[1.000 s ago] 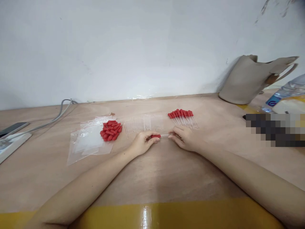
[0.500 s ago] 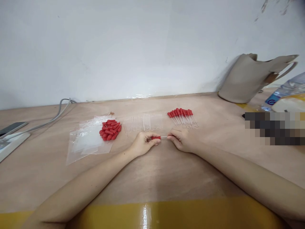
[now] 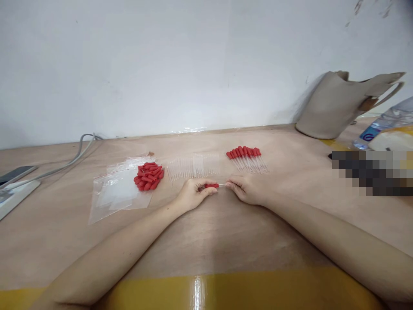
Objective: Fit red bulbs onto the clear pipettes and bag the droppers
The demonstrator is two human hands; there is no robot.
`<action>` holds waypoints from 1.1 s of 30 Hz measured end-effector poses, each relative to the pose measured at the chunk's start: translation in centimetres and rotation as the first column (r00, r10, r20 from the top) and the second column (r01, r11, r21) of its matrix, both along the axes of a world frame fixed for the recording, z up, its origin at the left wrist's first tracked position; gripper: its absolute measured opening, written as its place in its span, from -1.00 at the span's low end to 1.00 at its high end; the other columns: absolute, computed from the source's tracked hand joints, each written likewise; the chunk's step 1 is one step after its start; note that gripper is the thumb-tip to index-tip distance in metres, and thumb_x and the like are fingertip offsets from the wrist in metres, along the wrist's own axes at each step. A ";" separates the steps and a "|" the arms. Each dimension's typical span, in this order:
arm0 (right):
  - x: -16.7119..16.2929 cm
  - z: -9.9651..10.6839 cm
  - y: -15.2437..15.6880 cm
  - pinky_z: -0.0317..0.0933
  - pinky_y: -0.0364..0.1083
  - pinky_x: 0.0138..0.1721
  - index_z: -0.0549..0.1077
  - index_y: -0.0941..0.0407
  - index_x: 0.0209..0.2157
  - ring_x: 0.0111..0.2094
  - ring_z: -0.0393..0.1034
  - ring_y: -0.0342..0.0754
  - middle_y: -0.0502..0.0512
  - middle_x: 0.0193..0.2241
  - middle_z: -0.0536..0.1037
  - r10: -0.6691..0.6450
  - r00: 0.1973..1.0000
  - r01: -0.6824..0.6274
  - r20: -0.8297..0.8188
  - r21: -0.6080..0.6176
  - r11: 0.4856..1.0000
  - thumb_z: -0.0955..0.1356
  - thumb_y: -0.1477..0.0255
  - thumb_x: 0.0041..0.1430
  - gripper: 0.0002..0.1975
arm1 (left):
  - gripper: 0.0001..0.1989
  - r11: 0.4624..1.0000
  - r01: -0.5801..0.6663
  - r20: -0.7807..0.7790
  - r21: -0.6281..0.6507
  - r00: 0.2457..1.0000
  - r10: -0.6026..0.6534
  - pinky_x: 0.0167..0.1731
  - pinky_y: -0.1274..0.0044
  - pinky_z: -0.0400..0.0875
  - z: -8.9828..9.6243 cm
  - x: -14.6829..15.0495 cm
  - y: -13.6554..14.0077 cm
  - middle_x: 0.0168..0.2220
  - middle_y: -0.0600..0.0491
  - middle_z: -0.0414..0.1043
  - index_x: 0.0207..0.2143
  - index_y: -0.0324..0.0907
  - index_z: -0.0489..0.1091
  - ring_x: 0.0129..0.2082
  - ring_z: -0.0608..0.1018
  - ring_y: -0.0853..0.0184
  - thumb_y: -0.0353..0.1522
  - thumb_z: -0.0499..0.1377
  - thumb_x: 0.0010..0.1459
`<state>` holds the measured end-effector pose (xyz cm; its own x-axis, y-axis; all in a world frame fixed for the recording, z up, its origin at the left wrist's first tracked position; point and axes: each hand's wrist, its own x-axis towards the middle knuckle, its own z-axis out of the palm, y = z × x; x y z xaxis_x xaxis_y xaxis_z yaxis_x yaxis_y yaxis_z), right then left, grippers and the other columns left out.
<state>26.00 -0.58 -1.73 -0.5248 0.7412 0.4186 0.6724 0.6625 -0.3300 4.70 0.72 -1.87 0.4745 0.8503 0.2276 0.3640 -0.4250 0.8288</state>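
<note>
My left hand (image 3: 192,193) is closed, pinching a red rubber bulb (image 3: 212,185) between thumb and fingers. Out of the bulb's right end runs a thin clear pipette tube (image 3: 222,185), whose far end my right hand (image 3: 242,188) grips with closed fingertips. Behind my hands lies a row of loose clear tubes (image 3: 193,166). Left of it is a heap of red bulbs (image 3: 149,176), resting partly on clear plastic bags (image 3: 118,189). Beyond my right hand, several droppers (image 3: 247,157) with red bulbs on clear tubes lie side by side.
A beige bag (image 3: 332,105) leans near the wall at the back right, beside a plastic bottle (image 3: 383,125). On the far left are a phone (image 3: 17,173), a white power strip (image 3: 19,196) and grey cables (image 3: 72,161). Yellow tape (image 3: 167,292) covers the table's front edge.
My hands have barely moved. Slightly less bare tube shows between the bulb and my right fingers, and the right fingertips sit a touch further left.
</note>
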 end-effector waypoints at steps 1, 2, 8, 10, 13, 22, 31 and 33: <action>0.1 0.0 0.0 0.06 -0.18 -0.44 0.44 0.16 -0.41 -0.50 0.25 -0.15 0.08 -0.52 0.45 0.000 1.000 0.000 0.006 -0.013 1.000 0.13 0.35 0.25 -0.66 | -0.78 1.000 0.001 -0.015 0.015 1.000 -0.001 -0.36 0.55 0.47 0.1 0.0 0.0 -0.35 0.02 0.55 -0.26 -0.23 0.48 -0.40 0.56 0.35 -0.32 0.21 0.03; 0.2 0.0 0.1 0.05 -0.18 -0.43 0.44 0.15 -0.41 -0.49 0.25 -0.15 0.08 -0.51 0.45 0.002 1.000 -0.001 0.013 -0.025 1.000 0.12 0.34 0.25 -0.66 | -0.79 0.999 0.004 -0.026 0.032 1.000 -0.003 -0.36 0.55 0.47 0.2 0.0 -0.1 -0.34 0.02 0.55 -0.26 -0.22 0.48 -0.40 0.56 0.36 -0.33 0.21 0.03; 0.0 0.3 -0.1 0.01 -0.19 -0.48 0.38 0.14 -0.48 -0.54 0.20 -0.18 0.02 -0.58 0.38 0.006 1.000 -0.010 -0.022 -0.151 0.988 0.13 0.34 0.24 -0.67 | -0.85 0.950 0.036 -0.072 0.311 0.997 -0.015 -0.35 0.58 0.46 0.2 -0.5 0.0 -0.34 0.06 0.56 -0.29 -0.19 0.50 -0.39 0.57 0.38 -0.36 0.18 0.08; -0.3 0.5 -0.2 0.01 -0.19 -0.49 0.33 0.14 -0.53 -0.57 0.17 -0.19 -0.02 -0.62 0.34 0.002 0.998 -0.015 -0.055 -0.229 0.973 0.12 0.34 0.23 -0.67 | -0.85 0.890 0.066 -0.089 0.451 0.996 -0.028 -0.36 0.59 0.46 0.1 -0.9 0.1 -0.35 0.06 0.56 -0.29 -0.18 0.50 -0.41 0.57 0.39 -0.36 0.18 0.09; -0.7 0.8 -0.4 0.01 -0.20 -0.49 0.30 0.14 -0.54 -0.57 0.17 -0.20 -0.04 -0.63 0.31 -0.006 0.995 -0.025 -0.096 -0.319 0.948 0.12 0.35 0.23 -0.67 | -0.85 0.799 0.097 -0.095 0.594 0.994 -0.050 -0.36 0.59 0.46 -0.1 -1.2 0.4 -0.36 0.06 0.56 -0.28 -0.18 0.49 -0.40 0.57 0.40 -0.35 0.18 0.10; 1.5 4.0 0.3 0.03 -0.19 -0.51 0.40 0.15 -0.53 -0.57 0.20 -0.20 0.01 -0.58 0.44 0.060 0.998 -0.059 -0.018 -0.589 0.806 0.22 0.25 0.13 -0.70 | -0.64 0.890 0.041 -0.094 0.455 0.996 0.002 -0.35 0.56 0.51 0.0 -1.0 0.3 -0.16 -0.05 0.44 -0.03 -0.20 0.31 -0.35 0.55 0.41 -0.31 0.17 0.10; 7.9 2.2 5.7 0.01 -0.16 -0.55 0.29 0.12 -0.66 -0.61 0.17 -0.16 0.03 -0.67 0.36 -0.735 0.651 0.624 -0.191 -0.416 0.661 0.28 0.17 -0.01 -0.67 | -0.81 0.888 0.166 -0.184 0.428 0.978 -0.094 -0.36 0.56 0.45 -0.1 -0.8 0.6 -0.22 -0.03 0.37 -0.20 -0.22 0.40 -0.38 0.47 0.44 -0.39 0.11 0.12; 8.0 1.4 6.1 0.01 -0.15 -0.53 0.30 0.11 -0.65 -0.57 0.22 -0.12 0.02 -0.66 0.36 -0.775 0.626 0.708 -0.090 -0.350 0.613 0.27 0.17 -0.01 -0.67 | -0.83 0.882 0.177 -0.187 0.436 0.977 -0.104 -0.34 0.55 0.44 -0.1 -0.7 0.7 -0.22 -0.03 0.37 -0.22 -0.22 0.40 -0.37 0.47 0.44 -0.40 0.11 0.13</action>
<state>34.02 5.53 -0.37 0.3328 0.9261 0.1778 0.7826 -0.1660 -0.6000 3.96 1.37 -1.96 0.6416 0.5965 0.4822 0.3792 -0.7931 0.4766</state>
